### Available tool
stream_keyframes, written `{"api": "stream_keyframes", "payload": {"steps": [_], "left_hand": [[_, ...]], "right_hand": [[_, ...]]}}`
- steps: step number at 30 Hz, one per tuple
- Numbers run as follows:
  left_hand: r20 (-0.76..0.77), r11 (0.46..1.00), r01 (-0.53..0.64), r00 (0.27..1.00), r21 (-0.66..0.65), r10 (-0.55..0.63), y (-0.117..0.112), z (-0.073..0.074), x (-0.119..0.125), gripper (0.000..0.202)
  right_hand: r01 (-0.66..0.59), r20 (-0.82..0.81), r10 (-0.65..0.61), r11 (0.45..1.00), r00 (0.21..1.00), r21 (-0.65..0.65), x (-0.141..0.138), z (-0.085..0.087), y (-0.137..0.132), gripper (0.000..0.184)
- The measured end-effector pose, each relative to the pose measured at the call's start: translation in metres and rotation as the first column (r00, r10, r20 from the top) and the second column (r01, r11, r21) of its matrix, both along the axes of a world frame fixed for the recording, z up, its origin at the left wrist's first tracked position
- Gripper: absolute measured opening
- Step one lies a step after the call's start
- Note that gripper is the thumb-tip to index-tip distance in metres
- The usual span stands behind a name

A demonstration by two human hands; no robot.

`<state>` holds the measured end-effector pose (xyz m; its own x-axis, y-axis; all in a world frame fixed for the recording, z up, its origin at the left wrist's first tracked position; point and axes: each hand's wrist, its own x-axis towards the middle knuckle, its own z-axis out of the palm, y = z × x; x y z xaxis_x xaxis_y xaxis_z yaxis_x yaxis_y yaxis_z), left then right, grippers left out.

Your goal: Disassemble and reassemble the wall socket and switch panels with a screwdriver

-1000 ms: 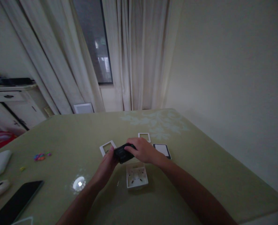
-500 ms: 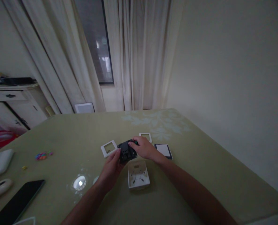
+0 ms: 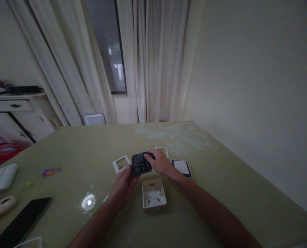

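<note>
Head view: black module (image 3: 140,164) has turned from a steep tilt a second ago to face the camera, so its detailed side is now readable. Left hand (image 3: 124,185) fingers grip its lower-left edge, right hand (image 3: 159,163) fingers its upper-right. Module's held above counter (image 3: 228,179), outside white box (image 3: 154,199).

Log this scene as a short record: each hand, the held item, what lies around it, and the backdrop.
Left: left hand grips the black module near its lower left corner
Right: right hand holds the module's right side, thumb on its upturned face
Nearer the viewer: open white box
Beyond and beside: two white frames, dark-bordered pale panel
Far left: black phone-like slab, small coloured pieces
Surface: pale green table
Backdrop: curtains, window
</note>
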<state>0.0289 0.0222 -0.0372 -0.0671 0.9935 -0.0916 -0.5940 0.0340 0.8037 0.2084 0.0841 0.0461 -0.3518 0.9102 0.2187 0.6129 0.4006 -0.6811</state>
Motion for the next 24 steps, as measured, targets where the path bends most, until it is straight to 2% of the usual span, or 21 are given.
{"api": "stream_keyframes", "payload": {"steps": [6, 11, 15, 19, 24], "left_hand": [[-0.016, 0.998, 0.003, 1.0, 0.069, -0.002, -0.001, 0.004, 0.003, 0.042], [-0.069, 0.994, 0.008, 0.998, 0.109, -0.001, -0.003, 0.01, 0.004, 0.049], [-0.198, 0.979, 0.061, 0.98, 0.192, -0.023, -0.002, 0.015, -0.003, 0.041], [-0.369, 0.955, 0.066, 0.928, 0.288, 0.047, -0.001, 0.019, -0.014, 0.035], [-0.433, 0.941, 0.062, 0.896, 0.334, 0.095, -0.001, 0.029, -0.022, 0.036]], "right_hand": [[-0.017, -0.066, 0.016, 1.0, 0.998, -0.018, 0.006, -0.002, 0.006, 0.024], [-0.073, -0.143, 0.067, 0.997, 0.987, -0.038, 0.01, -0.001, 0.006, 0.026], [-0.128, -0.222, 0.105, 0.987, 0.969, -0.092, 0.013, 0.0, 0.007, 0.028], [-0.173, -0.297, 0.113, 0.968, 0.948, -0.183, 0.013, -0.001, 0.006, 0.029], [-0.225, -0.379, 0.113, 0.937, 0.919, -0.265, 0.014, 0.0, 0.002, 0.032]]}}
